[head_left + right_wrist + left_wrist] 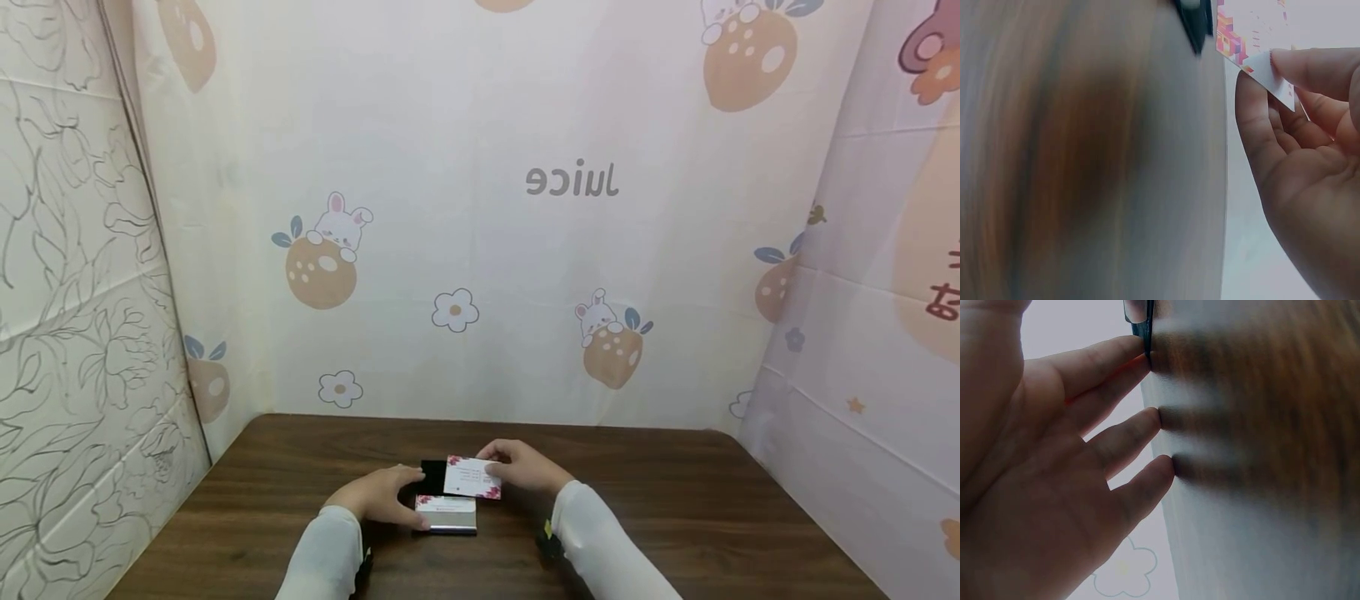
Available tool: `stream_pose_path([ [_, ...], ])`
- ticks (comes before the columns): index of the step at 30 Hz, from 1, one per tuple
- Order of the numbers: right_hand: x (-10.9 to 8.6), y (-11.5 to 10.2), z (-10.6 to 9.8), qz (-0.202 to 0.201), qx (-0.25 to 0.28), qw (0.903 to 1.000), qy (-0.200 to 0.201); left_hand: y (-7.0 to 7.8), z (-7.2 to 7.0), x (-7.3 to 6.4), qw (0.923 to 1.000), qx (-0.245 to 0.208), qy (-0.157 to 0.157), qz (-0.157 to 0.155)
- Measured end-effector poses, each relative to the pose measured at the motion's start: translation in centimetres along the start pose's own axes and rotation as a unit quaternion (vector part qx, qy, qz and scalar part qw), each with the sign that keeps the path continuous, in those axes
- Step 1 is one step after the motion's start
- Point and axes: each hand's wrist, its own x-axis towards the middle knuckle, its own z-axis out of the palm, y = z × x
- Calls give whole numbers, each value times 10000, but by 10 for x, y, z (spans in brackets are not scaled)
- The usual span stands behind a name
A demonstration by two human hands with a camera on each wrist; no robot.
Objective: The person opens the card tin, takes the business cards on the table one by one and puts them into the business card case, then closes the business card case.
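Observation:
A business card case lies unfolded on the table, its black lid (432,477) toward the back and its silver half (450,518) toward the front. White cards with pink print (446,503) show in the silver half. My left hand (381,497) is at the case's left side, thumb at the front corner and forefinger at the lid. In the left wrist view its fingers (1129,440) are spread and mostly straight, tips at the tabletop. Between thumb and fingers, my right hand (527,468) pinches a white business card (467,477) with pink flowered corners, overlapping the lid in the head view.
The brown wooden table (660,508) reaches back to a printed cloth (465,225) with fruit and rabbit drawings. More cloth hangs at both sides, the left one (82,292) with line-drawn flowers. Dark wrist straps (550,542) sit at the white sleeves.

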Motion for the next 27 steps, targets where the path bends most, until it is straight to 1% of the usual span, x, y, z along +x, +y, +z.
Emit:
stream_pose_path([
  [4,8,-9,12,-57,48,9999,-73,0,1,2,10000,78,17,11],
  [8,15,-15,20,-107,47,9999,-45,0,0,3,10000,60,41,64],
  [13,19,-21,27,-7,59,10000,-77,-1,2,4,9999,49,77,126],
  [16,20,-22,30,52,48,9999,-96,-2,2,4,9999,87,79,107],
  [23,22,-19,32,25,-163,9999,-51,-2,1,3,10000,17,16,19],
  [27,21,-18,33,29,-219,9997,-58,-3,1,3,10000,22,4,22],
])
